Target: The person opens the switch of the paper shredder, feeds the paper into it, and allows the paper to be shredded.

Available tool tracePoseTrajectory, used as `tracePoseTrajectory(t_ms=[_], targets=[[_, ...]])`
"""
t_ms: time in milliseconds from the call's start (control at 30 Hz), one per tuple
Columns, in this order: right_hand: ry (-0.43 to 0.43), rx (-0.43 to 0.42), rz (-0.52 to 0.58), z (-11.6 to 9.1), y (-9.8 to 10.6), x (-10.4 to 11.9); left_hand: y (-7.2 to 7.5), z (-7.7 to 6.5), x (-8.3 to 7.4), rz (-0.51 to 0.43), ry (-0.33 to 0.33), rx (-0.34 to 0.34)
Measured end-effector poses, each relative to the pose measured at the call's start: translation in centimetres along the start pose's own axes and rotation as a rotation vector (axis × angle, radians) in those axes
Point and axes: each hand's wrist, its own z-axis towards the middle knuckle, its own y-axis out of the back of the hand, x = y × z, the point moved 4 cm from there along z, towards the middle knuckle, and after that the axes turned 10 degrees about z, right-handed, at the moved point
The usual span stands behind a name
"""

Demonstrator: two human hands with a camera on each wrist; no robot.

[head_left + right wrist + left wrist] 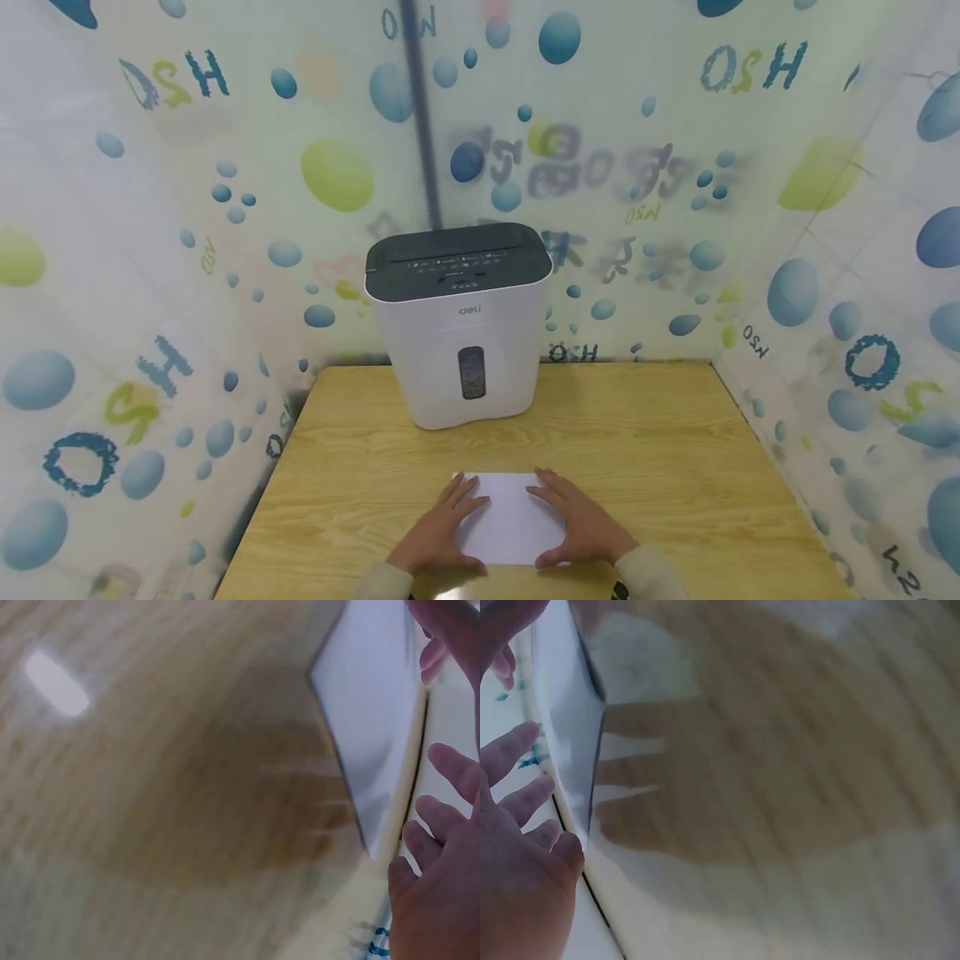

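Note:
A white sheet of paper (512, 518) lies on the wooden table, close to the person. My left hand (438, 533) is at its left edge, fingers spread over the far left corner and thumb by the near edge. Mirroring it, my right hand (590, 527) is at the right edge with spread fingers. Both wrist views show the paper (564, 712) (367, 705) beside the loosely spread fingers of the left hand (525, 877) and right hand (442, 900). Whether every fingertip touches the paper is unclear. Beyond it stands a white paper shredder (427, 350) with a dark top.
The wooden table (645, 450) reaches back to a patterned curtain (637, 275), which also hangs on the left and right. The shredder stands upright near the table's back edge, left of its middle. A dark pole-like strip (422, 117) shows behind it.

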Motion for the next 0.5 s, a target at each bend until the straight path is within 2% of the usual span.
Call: tracePoseTrajectory(t_ms=[133,267,400,500], targets=[[0.015,0.003,-0.024,-0.5,-0.8,-0.1,-0.8,-0.1,0.0,-0.052,0.042,0.095],[0.01,0.014,-0.04,-0.7,-1.3,-0.1,-1.0,0.0,-0.1,-0.082,0.083,0.157],[-0.002,0.014,-0.029,-0.7,-1.5,0.0,-0.9,-0.1,-0.2,-0.101,0.104,0.177],[-0.033,0.023,-0.024,-0.7,-1.7,-0.1,-0.8,-0.3,-0.3,-0.098,0.078,0.145]])
